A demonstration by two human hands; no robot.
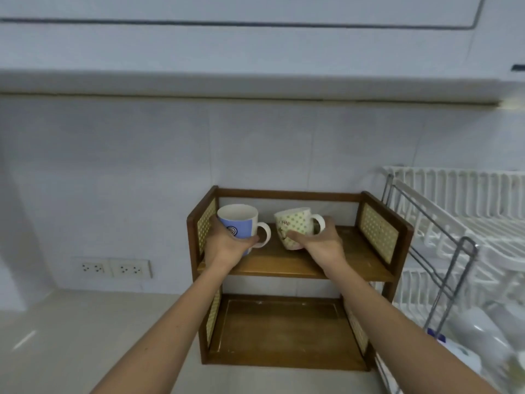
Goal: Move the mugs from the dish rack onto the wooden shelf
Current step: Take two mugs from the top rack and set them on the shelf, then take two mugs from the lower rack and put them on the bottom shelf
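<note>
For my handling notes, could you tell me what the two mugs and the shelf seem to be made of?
Blue spiral mug and green-dotted mug: probably glazed ceramic, going by their thick rims, smooth printed sides and moulded loop handles. Wooden shelf: dark-stained wood with visible grain; its side panels look like woven cane or perforated sheet, which I cannot tell apart.

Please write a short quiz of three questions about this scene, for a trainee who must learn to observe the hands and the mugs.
1. True or false: each hand grips a mug.
2. Which mug is tilted? A) blue mug B) dotted mug
3. Fill in: both mugs are at the ____ level of the wooden shelf.

Key:
1. True: left hand on the blue, right hand on the dotted.
2. B
3. upper
</note>
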